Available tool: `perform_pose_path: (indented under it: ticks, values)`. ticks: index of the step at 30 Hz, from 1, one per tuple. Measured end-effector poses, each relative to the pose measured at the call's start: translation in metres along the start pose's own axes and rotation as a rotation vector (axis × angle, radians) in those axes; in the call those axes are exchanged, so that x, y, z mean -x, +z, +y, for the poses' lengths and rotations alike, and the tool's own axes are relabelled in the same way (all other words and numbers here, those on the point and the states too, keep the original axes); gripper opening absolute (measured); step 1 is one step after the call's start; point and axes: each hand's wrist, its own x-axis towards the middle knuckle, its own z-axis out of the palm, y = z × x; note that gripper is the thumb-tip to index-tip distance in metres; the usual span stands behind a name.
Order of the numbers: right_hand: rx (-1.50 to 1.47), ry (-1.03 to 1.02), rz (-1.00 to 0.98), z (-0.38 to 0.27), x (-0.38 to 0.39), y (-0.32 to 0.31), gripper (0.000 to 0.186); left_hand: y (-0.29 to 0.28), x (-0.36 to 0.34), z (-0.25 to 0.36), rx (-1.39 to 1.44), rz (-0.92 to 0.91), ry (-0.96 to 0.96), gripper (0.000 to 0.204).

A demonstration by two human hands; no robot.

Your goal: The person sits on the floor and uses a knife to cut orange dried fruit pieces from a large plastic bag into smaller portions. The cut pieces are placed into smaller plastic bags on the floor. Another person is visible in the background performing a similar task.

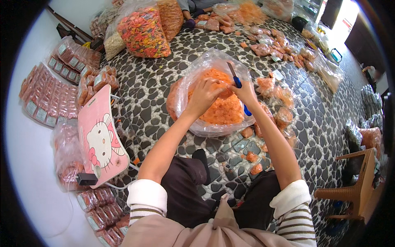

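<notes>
Big clear plastic bag (214,123) of orange snack pieces (224,109) sits on pebble-pattern floor (156,86), just ahead of person's knees. Left hand (202,95) curled, fingers pinching bag's gathered top. Right hand (245,92) closed around blue-handled scissors (237,81), just right of left hand, over bag mouth. Small sealed snack packets (275,99) right of bag; pink cartoon-cat folding board (101,138) left of it.

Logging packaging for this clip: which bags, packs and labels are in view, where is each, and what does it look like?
Big clear bag: centre, open, orange snacks; both hands at it.
Small packs: left, in rows, reddish, pale rectangular labels.
Mixed-snack sack: top, clear, multicoloured pieces.
Filled packs: right of the bag, small, clear, orange.
Pink board: left, cartoon cat picture.
</notes>
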Motion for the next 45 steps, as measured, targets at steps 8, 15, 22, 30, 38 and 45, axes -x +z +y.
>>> perform_pose_path:
  ticks: [8,15,22,30,38,45]
  values:
    - [0.097,-0.028,0.003,-0.007,0.005,-0.006,0.024,-0.005,-0.004,0.007,0.028,0.012,-0.008,0.029]
    - [0.113,-0.061,-0.009,0.0,0.004,-0.003,0.025,-0.008,-0.007,0.012,0.108,-0.023,-0.018,0.02]
    - [0.252,0.062,0.103,0.031,-0.002,-0.007,0.021,0.004,0.008,0.009,0.272,-0.092,-0.158,0.016]
    - [-0.479,0.323,-0.334,0.023,0.006,-0.018,0.037,0.036,0.022,0.001,1.228,-0.122,-1.027,0.017]
    - [-0.478,0.28,-0.325,0.016,0.009,-0.008,0.033,0.027,0.014,0.002,1.573,-0.174,-1.323,0.027]
    - [-0.116,0.343,-0.105,0.034,0.001,0.008,0.024,0.015,0.004,0.01,1.527,-0.179,-1.3,0.036]
